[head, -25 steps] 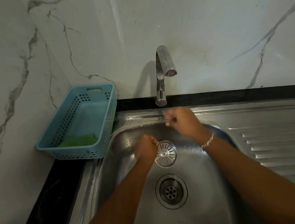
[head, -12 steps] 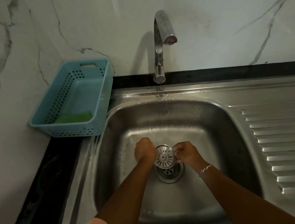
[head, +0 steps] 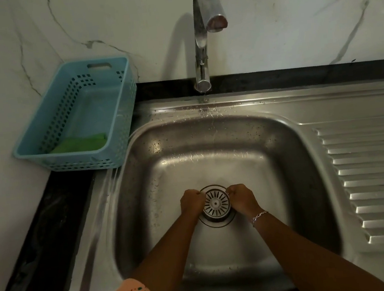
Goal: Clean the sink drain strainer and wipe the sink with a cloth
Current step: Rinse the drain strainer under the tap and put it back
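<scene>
1. The strainer (head: 216,203) sits in the drain (head: 216,221) at the sink's (head: 279,121) bottom.
2. The left hand (head: 191,204) and right hand (head: 242,199) flank it, and their curled fingers (head: 197,194) pinch its rim on opposite sides.
3. The wet steel sink is set in a black counter (head: 40,234).
4. A tap (head: 201,48) and a marble wall (head: 291,14) stand behind, and a blue basket (head: 121,120) at left holds a green cloth (head: 80,143).

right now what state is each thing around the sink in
strainer: at the drain opening, held at both edges
left hand: grips the strainer's left edge
right hand: grips its right edge
tap: no stream visible
sink: wet, droplets on the walls
green cloth: lying in the basket, untouched
basket: upright, left of the sink
</scene>
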Tool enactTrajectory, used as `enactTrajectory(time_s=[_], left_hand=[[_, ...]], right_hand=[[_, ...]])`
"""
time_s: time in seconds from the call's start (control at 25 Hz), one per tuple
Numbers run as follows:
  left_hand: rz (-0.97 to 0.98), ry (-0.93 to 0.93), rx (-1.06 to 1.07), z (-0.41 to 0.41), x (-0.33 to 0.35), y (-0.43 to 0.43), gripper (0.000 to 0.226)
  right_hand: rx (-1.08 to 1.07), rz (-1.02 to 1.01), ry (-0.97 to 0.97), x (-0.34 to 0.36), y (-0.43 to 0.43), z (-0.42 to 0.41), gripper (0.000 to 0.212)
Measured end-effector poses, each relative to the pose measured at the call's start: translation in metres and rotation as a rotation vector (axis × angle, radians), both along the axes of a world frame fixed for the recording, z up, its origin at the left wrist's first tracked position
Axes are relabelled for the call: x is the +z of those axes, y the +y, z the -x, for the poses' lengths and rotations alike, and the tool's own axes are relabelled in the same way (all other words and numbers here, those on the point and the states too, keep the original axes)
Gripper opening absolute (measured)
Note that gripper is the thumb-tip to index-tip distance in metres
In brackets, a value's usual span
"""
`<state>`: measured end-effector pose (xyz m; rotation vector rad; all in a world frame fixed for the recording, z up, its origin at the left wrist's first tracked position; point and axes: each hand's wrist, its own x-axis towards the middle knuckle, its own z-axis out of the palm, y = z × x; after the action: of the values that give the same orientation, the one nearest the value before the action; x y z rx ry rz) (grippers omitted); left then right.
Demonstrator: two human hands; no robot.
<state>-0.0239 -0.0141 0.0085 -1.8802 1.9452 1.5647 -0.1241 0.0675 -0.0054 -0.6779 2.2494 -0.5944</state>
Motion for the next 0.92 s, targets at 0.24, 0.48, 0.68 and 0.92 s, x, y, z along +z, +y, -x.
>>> enactTrajectory(time_s=[0.24,0.48,0.68,0.92], left_hand=[[-0.066,-0.033,-0.027,0.000,-0.006,0.005,0.022],[-0.014,-0.092,-0.116,0.000,-0.010,0.002,0.027],[0.117,-0.097,-0.296,-0.008,-0.002,0.001,0.032],[0.467,-0.228,-0.681,-0.026,0.014,0.002,0.056]], right_hand=[[0.049,-0.095,-0.001,-0.009,-0.001,-0.002,0.018],[0.207,-0.161,0.095,-0.011,-0.003,0.004,0.041],[0.202,-0.140,0.111,-0.003,0.000,0.007,0.019],[0.303,-0.066,0.307,0.028,0.014,-0.003,0.048]])
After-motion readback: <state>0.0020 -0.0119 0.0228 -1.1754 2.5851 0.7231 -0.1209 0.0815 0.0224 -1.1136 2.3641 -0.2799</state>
